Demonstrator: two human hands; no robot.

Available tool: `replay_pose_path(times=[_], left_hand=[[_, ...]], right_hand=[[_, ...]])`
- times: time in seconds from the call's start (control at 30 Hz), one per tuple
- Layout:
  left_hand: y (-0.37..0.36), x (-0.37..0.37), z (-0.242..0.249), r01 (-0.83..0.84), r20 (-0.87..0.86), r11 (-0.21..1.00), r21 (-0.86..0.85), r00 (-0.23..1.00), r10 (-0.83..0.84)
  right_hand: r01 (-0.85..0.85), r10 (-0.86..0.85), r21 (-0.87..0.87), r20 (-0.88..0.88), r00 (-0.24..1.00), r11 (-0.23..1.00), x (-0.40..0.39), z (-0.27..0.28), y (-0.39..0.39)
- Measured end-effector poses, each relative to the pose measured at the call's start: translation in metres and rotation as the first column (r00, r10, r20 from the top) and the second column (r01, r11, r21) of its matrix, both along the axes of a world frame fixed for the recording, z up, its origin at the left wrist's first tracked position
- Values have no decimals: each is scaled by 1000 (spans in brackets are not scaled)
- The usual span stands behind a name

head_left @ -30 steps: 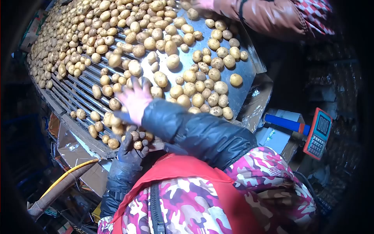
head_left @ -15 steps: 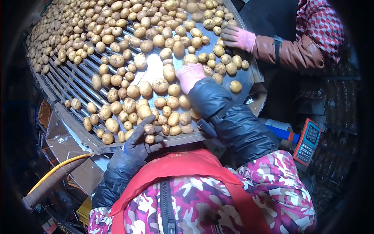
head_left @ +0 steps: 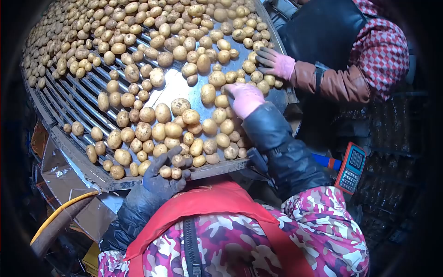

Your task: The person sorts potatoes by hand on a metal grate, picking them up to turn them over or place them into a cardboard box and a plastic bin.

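Three at once: cradling small potatoes [head_left: 176, 173] in the dark-gloved left hand [head_left: 156, 177] with loosely curled fingers, showing one more than earlier. Displaying keys too small to read on a red-rimmed keypad device [head_left: 350, 168] at right. Reaching the pink-gloved right hand [head_left: 246, 99] among loose potatoes [head_left: 180, 106] on smooth sheet metal [head_left: 171, 87], now nearer the co-worker's hand [head_left: 279, 65]; not revealing whether those fingers are gripping. Spreading more potatoes [head_left: 131, 28] beyond slender metal bars [head_left: 83, 107].
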State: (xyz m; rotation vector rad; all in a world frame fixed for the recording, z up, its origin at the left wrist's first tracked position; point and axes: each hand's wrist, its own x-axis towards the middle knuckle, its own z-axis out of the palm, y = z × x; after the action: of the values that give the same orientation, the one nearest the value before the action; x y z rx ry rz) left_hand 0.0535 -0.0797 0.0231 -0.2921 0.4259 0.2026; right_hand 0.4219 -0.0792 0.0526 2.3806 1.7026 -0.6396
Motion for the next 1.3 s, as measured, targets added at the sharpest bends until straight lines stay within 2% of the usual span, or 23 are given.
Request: replay_pose_path(times=[0.1, 0.13, 0.17, 0.23, 0.33, 0.37, 0.43, 0.5, 0.53, 0.57, 0.63, 0.67, 0.73, 0.77, 0.83, 0.87, 0.9, 0.97, 1.03, 1.1, 1.17, 1.27, 1.3], left_hand=[[-3, 1, 3, -9, 27, 990, 142, 1000, 5], [-3, 1, 9, -2, -5, 987, 160, 1000, 2], [-3, 1, 13, 9, -34, 984, 179, 999, -3], [-5, -1, 9, 11, -8, 976, 218, 1000, -9], [-8, -5, 8, 4, -6, 957, 289, 1000, -2], [-9, -7, 3, -18, 36, 960, 280, 999, 9], [-14, -2, 11, 8, -30, 846, 533, 1000, 9], [-16, 3, 16, 113, -146, 618, 778, 989, 2], [-12, 3, 16, 153, -160, 593, 791, 986, -40], [-10, 3, 21, 175, -183, 595, 785, 982, -47], [-7, 5, 31, 218, -224, 600, 770, 972, -65], [-7, 6, 32, 172, -172, 718, 674, 982, -74], [-2, 5, 32, 83, -66, 892, 445, 996, -59], [-2, 4, 32, 111, -90, 858, 502, 993, -76], [-3, 2, 36, 166, -135, 784, 598, 985, -106], [-2, 2, 39, 165, -145, 775, 610, 985, -96], [-4, -2, 29, 91, -59, 843, 530, 996, -71], [-10, -5, -1, -39, 118, 941, 336, 993, -1], [-10, -2, 2, -24, 70, 921, 388, 998, -4], [-13, 0, 2, -26, 64, 918, 396, 998, 0], [-12, 2, 1, -65, 102, 925, 376, 994, 28], [-13, -1, 9, -45, 48, 866, 497, 999, 24], [-15, -3, 9, -52, 49, 877, 477, 998, 33]], right_hand=[[-38, 39, 69, -4, 999, 997, 7, -25, 11], [-40, 43, 28, -117, 992, 999, 5, -11, 17], [-8, 5, -52, -51, 999, 999, -3, -2, 26], [-102, 104, -51, 49, 993, 994, -9, -14, 29], [-28, 32, -109, 42, 999, 994, -11, -8, 33], [63, -64, 96, 12, 998, 993, -2, -13, 32], [171, -193, 391, 17, 981, 904, 11, 2, 44], [183, -173, 487, -66, 983, 854, 19, 14, 75], [201, -192, 297, -60, 979, 933, 32, 2, 99], [92, -98, 113, 50, 994, 989, 32, -1, 118], [130, -133, 27, 242, 961, 991, 11, 8, 138], [81, -76, -4, 288, 955, 997, 12, 3, 136], [135, -114, -83, 220, 969, 987, 23, -10, 144], [161, -135, -124, 190, 972, 979, 28, -16, 147], [68, -70, 22, 184, 980, 997, 17, -21, 134], [133, -142, 90, 103, 984, 987, 11, -16, 126], [176, -184, 113, 73, 980, 978, 5, -10, 117], [381, -361, 204, -131, 923, 902, -16, 10, 94], [273, -258, 290, -89, 962, 917, -36, 13, 83], [82, -78, 142, -38, 996, 986, -60, 17, 86], [-71, 65, 46, 117, 991, 996, -79, -6, 95], [-56, 44, 51, 221, 974, 997, -99, -11, 110], [-76, 70, 22, 210, 975, 997, -97, -9, 117]])
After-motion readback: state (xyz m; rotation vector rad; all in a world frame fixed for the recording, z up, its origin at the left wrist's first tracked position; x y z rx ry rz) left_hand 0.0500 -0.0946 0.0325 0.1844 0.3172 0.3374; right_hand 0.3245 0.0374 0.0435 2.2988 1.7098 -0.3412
